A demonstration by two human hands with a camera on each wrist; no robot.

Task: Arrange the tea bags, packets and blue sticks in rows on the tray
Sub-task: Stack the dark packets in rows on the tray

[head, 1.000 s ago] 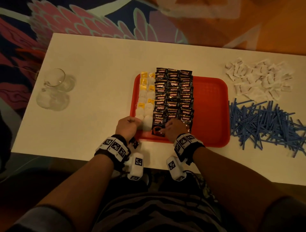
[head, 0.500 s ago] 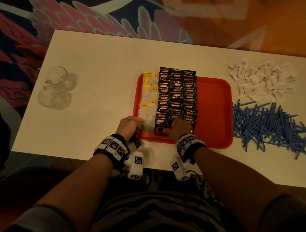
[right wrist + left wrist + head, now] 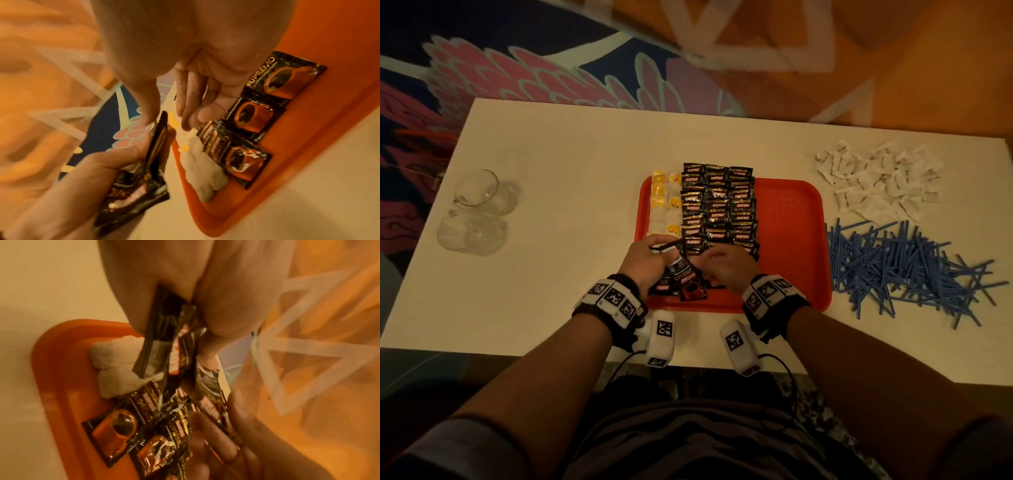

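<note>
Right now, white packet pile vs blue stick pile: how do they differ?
The white packets are small flat sachets; the blue sticks are long and thin. The white packets lie at the table's far right; the blue sticks lie nearer the person, a few touching the red tray's right edge. Both are loose, unsorted heaps off the tray.

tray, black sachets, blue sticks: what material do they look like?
Tray: red moulded plastic, going by the rounded rim and textured floor. Black sachets: glossy printed foil or plastic film; glare and creases show. Blue sticks: thin and straight, matte, possibly plastic or paper; can't tell.
</note>
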